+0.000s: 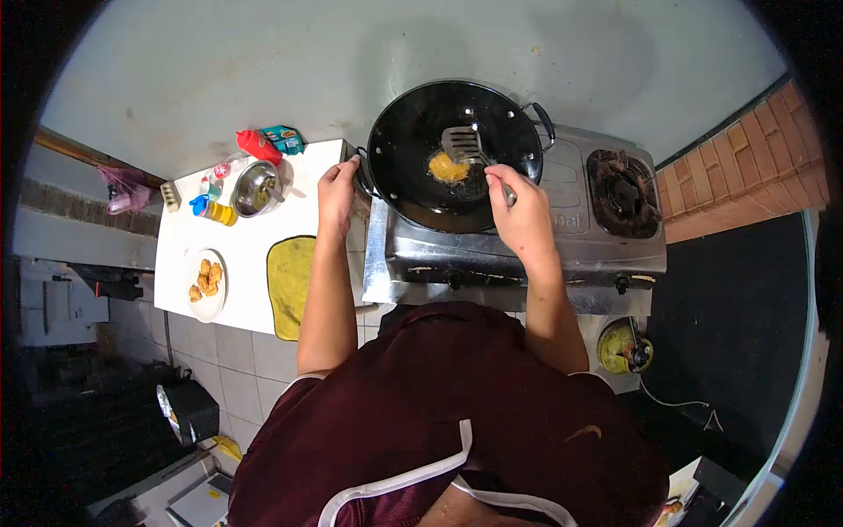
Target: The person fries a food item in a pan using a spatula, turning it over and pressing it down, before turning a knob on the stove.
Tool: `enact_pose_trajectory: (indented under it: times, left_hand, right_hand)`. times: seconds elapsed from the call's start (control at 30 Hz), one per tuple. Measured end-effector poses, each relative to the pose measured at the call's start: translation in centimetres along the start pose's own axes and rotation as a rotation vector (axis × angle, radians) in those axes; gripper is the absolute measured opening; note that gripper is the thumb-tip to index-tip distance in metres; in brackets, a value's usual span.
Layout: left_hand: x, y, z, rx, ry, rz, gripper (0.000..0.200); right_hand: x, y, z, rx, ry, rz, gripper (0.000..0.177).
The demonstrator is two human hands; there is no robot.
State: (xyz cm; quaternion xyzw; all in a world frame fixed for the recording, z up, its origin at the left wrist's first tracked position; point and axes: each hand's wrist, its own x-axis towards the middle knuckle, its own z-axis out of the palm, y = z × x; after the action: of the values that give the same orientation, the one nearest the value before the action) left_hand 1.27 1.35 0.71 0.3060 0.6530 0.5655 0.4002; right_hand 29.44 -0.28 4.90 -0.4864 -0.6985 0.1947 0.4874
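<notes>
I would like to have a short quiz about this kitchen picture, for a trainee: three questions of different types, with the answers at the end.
1. Open question: Which tool does the right hand hold?

2. True or false: The plate with golden-brown food pieces stands on the white table.

3. Fill the gap: The left hand grips a ____ of the black wok.

Key:
1. A slotted spatula.
2. True.
3. Handle.
</notes>
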Motion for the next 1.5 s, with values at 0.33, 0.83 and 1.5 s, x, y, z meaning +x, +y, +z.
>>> enact_pose_trajectory:
  times: [0.33, 0.83, 1.5]
  left_hand:
    - [-0.3, 0.3, -0.1, -0.009, -0.003, -0.03, 0.024]
    - [-0.9, 0.7, -0.2, 0.06, -0.033, -0.038, 0.024]
    - [-1.0, 0.3, -0.1, -0.008, -0.021, -0.023, 0.024]
  right_hand:
    - [-0.1, -0.6, -0.2, 0.014, -0.008, -0.018, 0.015]
    - [-0.1, -0.5, -0.1, -0.036, -0.011, 0.069, 0.015]
    - [-0.1, -0.8, -0.8, -0.009, -0.04, 0.084, 0.015]
